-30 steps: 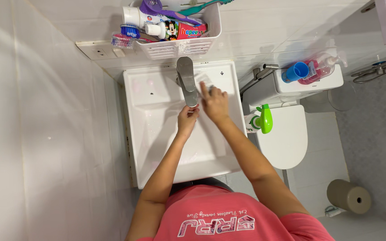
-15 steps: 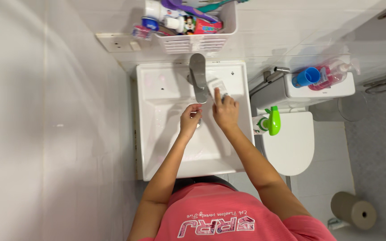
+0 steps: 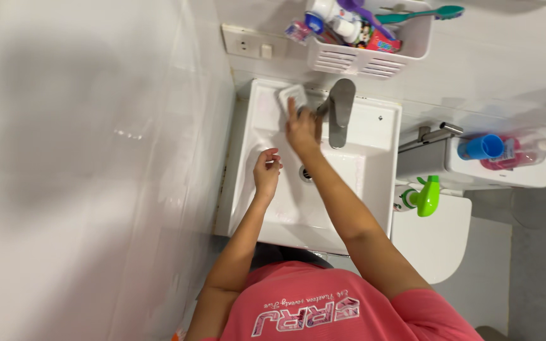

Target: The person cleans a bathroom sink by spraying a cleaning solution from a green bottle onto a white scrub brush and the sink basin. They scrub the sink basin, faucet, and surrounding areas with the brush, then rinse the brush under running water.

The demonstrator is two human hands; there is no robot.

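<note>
1. My right hand (image 3: 301,129) reaches across to the sink's (image 3: 374,183) back-left corner. Fingers lie flat, pressed together on a small pale pad (image 3: 292,96), prob. a sponge or soap bar. It's pressing, not really pinching.
2. The pad sits on the sink's back rim, left of the steel tap (image 3: 339,110) and just beside the side wall.
3. My left hand (image 3: 266,169) hovers over the basin's left half, near the drain (image 3: 306,173). Fingers are loosely curled w/ thumb and forefinger tips close. If anything is pinched there, I can't tell; it's too small.
4. To do this well, I'd judge: keep the palm flat on the pad, use even pressure, work along the rim edge and into the corner. Watch the tap base, since my wrist runs close beside it.
5. Left hand is best kept low and clear of the right forearm, which crosses the basin diagonally.
6. Above the sink, a white wall basket (image 3: 361,60) holds toothbrushes and tubes. It's cut off at the top edge.
7. Right of the sink: toilet (image 3: 434,243) w/ green spray bottle (image 3: 426,197); blue cup (image 3: 483,147) and pink bottle (image 3: 518,151) on the cistern.
8. Hard to make out: whether water is running, the pad's underside, and the rim under my palm.
</note>
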